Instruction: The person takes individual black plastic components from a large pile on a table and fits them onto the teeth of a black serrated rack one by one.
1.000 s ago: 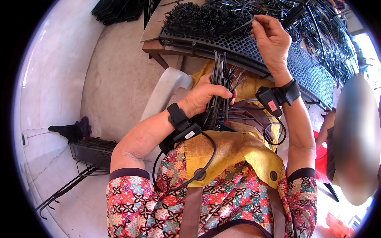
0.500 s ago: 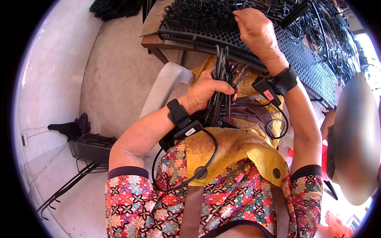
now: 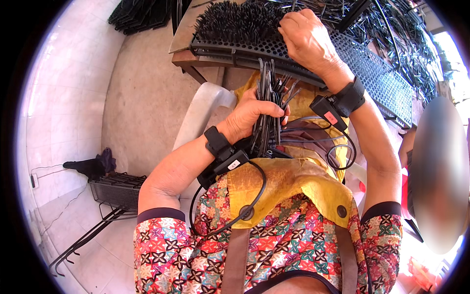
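Observation:
My left hand point(image 3: 252, 113) is wrapped round a bundle of thin black metal strips point(image 3: 267, 105) above my lap. Their ends fan out above and to the right of my thumb. Farther out, my right hand point(image 3: 309, 41) is closed at the fingertips over a black perforated metal rack point(image 3: 360, 56). What it pinches is mostly hidden; a short thin piece shows above the fingers. Just left of this hand, a dense block of similar thin black pieces point(image 3: 235, 22) stands upright in the rack.
Loose black strips point(image 3: 411, 44) lie heaped behind the rack, which rests on a brown table point(image 3: 188, 58). Beside my left arm is a white chair armrest point(image 3: 205, 105). A black wire rack point(image 3: 117, 191) stands at left. Another person point(image 3: 438, 176) is close on the right.
My right hand has shifted slightly left along the rack, its fingers still closed. My left hand keeps its hold on the bundle. The whole view has shifted a little.

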Tool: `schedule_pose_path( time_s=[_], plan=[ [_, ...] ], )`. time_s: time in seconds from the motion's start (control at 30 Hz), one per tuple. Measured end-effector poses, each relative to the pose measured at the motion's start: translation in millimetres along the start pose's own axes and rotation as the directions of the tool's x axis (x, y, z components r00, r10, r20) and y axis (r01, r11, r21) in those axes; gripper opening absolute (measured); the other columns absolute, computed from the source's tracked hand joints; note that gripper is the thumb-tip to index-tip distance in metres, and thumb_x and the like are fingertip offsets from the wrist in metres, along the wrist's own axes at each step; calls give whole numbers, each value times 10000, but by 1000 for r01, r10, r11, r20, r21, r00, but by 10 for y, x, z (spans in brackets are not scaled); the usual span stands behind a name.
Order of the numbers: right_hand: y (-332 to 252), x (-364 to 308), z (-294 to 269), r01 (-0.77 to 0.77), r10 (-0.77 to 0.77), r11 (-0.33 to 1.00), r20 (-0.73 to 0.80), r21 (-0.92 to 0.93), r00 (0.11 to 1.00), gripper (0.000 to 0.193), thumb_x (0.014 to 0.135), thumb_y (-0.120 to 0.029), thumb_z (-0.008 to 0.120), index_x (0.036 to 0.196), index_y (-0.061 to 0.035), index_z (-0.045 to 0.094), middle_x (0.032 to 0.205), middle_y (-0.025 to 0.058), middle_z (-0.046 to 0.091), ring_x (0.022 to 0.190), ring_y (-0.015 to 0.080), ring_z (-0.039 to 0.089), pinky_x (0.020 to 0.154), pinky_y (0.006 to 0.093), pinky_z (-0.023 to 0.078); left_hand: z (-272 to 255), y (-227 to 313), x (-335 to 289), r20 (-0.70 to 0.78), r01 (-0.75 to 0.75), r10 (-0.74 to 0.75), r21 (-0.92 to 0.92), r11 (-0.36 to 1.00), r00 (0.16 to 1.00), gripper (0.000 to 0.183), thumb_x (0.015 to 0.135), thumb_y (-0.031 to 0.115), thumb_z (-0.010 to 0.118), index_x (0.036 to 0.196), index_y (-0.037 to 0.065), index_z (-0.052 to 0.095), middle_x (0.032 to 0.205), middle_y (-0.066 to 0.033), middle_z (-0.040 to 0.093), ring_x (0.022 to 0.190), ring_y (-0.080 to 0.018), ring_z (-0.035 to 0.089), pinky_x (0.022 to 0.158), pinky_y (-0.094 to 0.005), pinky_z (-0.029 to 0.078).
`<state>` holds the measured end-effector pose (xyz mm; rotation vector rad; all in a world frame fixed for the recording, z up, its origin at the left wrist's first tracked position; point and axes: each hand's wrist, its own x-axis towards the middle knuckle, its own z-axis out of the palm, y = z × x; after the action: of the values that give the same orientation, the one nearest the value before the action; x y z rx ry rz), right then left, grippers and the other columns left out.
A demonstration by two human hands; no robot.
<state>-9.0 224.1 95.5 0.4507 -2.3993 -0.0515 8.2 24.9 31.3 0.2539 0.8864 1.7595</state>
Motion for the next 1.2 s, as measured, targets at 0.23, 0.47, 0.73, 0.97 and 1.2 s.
schedule_pose_path(
  time_s=[0.23, 0.47, 0.73, 0.97, 1.2],
  plan=[
    [23, 131, 3, -29, 31, 987, -10, 155, 999, 94, 706, -55, 611, 675, -18, 530, 695, 151, 529, 703, 340, 521, 678, 410, 429, 19, -5, -17, -10, -13, 13, -15, 1000, 1000, 404, 689, -28, 618, 1069, 32, 495, 827, -138, 620, 722, -238, 615, 678, -372, 526],
    [110, 170, 43, -53, 43, 961, 42, 270, 998, 127, 718, -66, 617, 661, 3, 527, 697, 188, 564, 725, 374, 560, 698, 437, 439, 43, 13, -9, -21, 15, -15, -7, 1000, 1000, 420, 679, -19, 639, 1068, 31, 489, 816, -127, 621, 698, -220, 621, 665, -355, 532],
    [203, 332, 110, -73, 52, 964, 88, 254, 995, 117, 694, -83, 578, 633, 11, 544, 641, 212, 556, 671, 400, 568, 620, 465, 448, 40, 3, 3, -3, 16, -16, 44, 999, 1000, 430, 687, 26, 618, 1092, 50, 474, 831, -146, 601, 757, -243, 594, 706, -378, 515],
    [124, 315, 158, -52, 12, 954, 132, 296, 991, 40, 658, -50, 555, 647, -14, 570, 670, 183, 571, 712, 372, 572, 704, 440, 442, -13, -21, -10, -13, 5, -5, -15, 1000, 1000, 510, 678, -26, 631, 1149, 20, 442, 845, -165, 611, 732, -245, 625, 679, -371, 534],
    [124, 313, 119, -126, 90, 944, 131, 306, 987, 67, 661, -62, 566, 632, -1, 558, 657, 192, 565, 702, 382, 573, 670, 448, 444, 43, 5, -14, -29, 13, -13, -14, 1000, 1000, 482, 674, -20, 626, 1121, 19, 449, 840, -162, 611, 726, -245, 622, 678, -372, 532]
  ],
)
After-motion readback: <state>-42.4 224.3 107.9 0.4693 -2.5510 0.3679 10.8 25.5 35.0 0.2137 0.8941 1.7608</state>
